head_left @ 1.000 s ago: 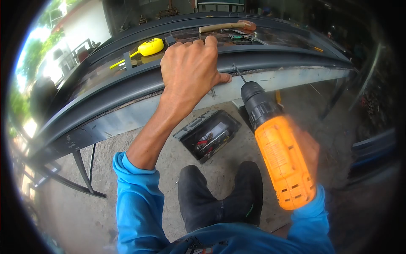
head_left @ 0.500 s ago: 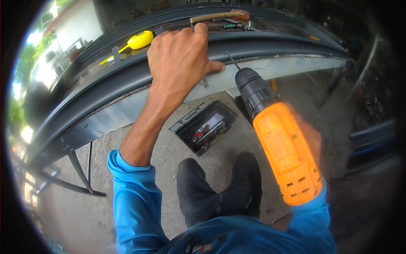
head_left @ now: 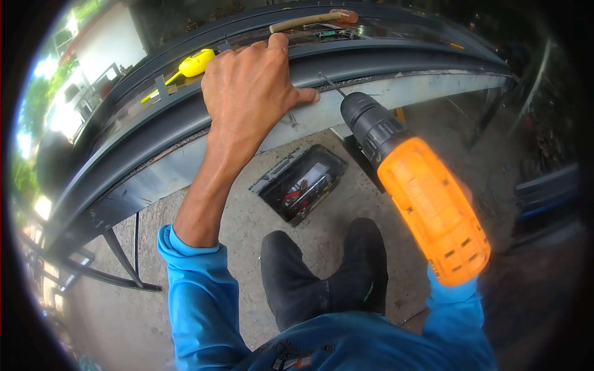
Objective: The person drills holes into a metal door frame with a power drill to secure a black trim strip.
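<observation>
My left hand [head_left: 250,86] is closed over the dark metal rail [head_left: 167,127], its fingers curled out of sight over the far side and its thumb pointing right. An orange and black cordless drill [head_left: 433,210] is in my right hand [head_left: 465,193], which is mostly hidden behind the tool's body. From the black chuck a thin drill bit [head_left: 334,85] slants up and left, its tip right at the rail, just right of my left thumb. Below the rail runs a pale metal strip [head_left: 408,89].
Beyond the rail lie a yellow tape measure [head_left: 197,63], partly pulled out, and a wooden-handled hammer [head_left: 303,23]. An open black toolbox [head_left: 297,213] with several tools sits on the concrete floor [head_left: 241,266]. Dark metal bars [head_left: 547,195] are at right.
The drill's rear end has swung to the right and slightly up, while its bit stays at the rail. My left hand keeps its hold. The view has shifted slightly.
</observation>
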### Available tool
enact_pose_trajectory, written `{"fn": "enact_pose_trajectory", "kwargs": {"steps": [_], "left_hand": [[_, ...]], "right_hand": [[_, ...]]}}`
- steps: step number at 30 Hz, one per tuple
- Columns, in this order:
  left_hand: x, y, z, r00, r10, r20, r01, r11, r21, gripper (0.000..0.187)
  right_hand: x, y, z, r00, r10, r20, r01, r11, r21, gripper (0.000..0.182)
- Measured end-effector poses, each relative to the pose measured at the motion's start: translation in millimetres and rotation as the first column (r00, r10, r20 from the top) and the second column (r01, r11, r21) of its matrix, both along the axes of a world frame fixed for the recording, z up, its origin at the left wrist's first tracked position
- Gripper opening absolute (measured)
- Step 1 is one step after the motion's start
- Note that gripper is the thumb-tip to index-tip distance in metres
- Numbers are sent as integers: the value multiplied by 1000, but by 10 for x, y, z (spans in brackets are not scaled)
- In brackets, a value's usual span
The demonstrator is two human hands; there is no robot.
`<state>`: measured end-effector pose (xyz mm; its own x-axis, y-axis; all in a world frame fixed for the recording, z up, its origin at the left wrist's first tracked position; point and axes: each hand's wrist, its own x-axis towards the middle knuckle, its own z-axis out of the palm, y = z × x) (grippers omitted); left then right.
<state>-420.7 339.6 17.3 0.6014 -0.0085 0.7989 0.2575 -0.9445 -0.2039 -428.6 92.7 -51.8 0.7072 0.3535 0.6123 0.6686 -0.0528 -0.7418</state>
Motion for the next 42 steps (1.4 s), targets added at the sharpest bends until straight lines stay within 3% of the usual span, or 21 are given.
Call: {"fn": "enact_pose_trajectory", "kwargs": {"steps": [3, 4, 5, 7, 11, 12, 16, 19, 20, 21, 23, 25, 28, 29, 31, 32, 34, 35, 37, 39, 42], "left_hand": [[27, 37, -17, 999, 28, 25, -29, 998, 51, 79], [36, 50, -33, 1000, 25, 19, -25, 998, 49, 79], [49, 68, -40, 999, 22, 34, -24, 998, 65, 80], [63, 88, -49, 999, 22, 47, -25, 997, 78, 81], [64, 86, -47, 999, 13, 50, -17, 996, 87, 83], [60, 83, -38, 999, 26, 28, -28, 997, 72, 83], [36, 55, -36, 999, 28, 45, -31, 997, 75, 83], [44, 51, -32, 999, 26, 38, -28, 998, 60, 81], [47, 54, -30, 999, 25, 40, -27, 998, 57, 81], [47, 58, -31, 999, 23, 39, -26, 998, 54, 80], [52, 68, -29, 999, 31, 38, -33, 997, 68, 81], [54, 65, -20, 999, 34, 37, -37, 996, 81, 82], [52, 49, -21, 999, 45, -23, -45, 999, 16, 87], [52, 53, -27, 999, 42, -21, -42, 999, 22, 89], [53, 52, -3, 999, 42, -10, -41, 999, 32, 92], [47, 44, 8, 998, 60, -33, -60, 998, 16, 93], [45, 36, 15, 995, 78, -57, -78, 997, 2, 95], [50, 42, 15, 995, 78, -60, -78, 997, -3, 95], [58, 53, 6, 995, 79, -66, -80, 997, -8, 96], [68, 51, -2, 995, 85, -46, -85, 996, 19, 96], [65, 44, 3, 995, 89, -48, -89, 996, 4, 94]], "right_hand": [[140, -156, -198, 997, 33, -72, -37, 998, -58, 68], [187, -155, -231, 992, 37, 119, -25, 994, -103, 68], [194, -148, -204, 992, 35, 117, -23, 994, -103, 68], [169, -113, -131, 890, -15, 455, 132, 965, -226, 68], [120, -76, -104, 949, -18, 316, 75, 983, -168, 65], [85, -83, -118, 995, -15, 102, 27, 993, -116, 64], [20, -97, 50, 992, 60, -112, -63, 998, -30, 59], [112, -131, -41, 999, 29, -16, -30, 997, -73, 57], [149, -133, -44, 981, 13, 194, 18, 987, -158, 58], [154, -129, -26, 982, 14, 190, 17, 987, -157, 58], [154, -136, 33, 917, -2, 400, 123, 953, -277, 57], [167, -157, 40, 920, 1, 392, 114, 956, -271, 56], [102, -181, 129, 993, 122, -7, -122, 990, -68, 54], [168, -126, -14, 979, 148, 143, -154, 988, 30, 54], [411, -205, -174, 944, 169, 283, -149, 984, -93, 57], [360, -198, -171, 944, 168, 283, -148, 985, -91, 57], [217, -171, -163, 996, 86, 14, -86, 995, -58, 61], [231, -160, -169, 996, 87, 15, -86, 995, -56, 61], [270, -139, -193, 927, 23, 373, 43, 985, -168, 64], [231, -162, -183, 961, 43, 272, 2, 987, -163, 64], [164, -184, -111, 977, 139, -161, -136, 990, 25, 65]]}}
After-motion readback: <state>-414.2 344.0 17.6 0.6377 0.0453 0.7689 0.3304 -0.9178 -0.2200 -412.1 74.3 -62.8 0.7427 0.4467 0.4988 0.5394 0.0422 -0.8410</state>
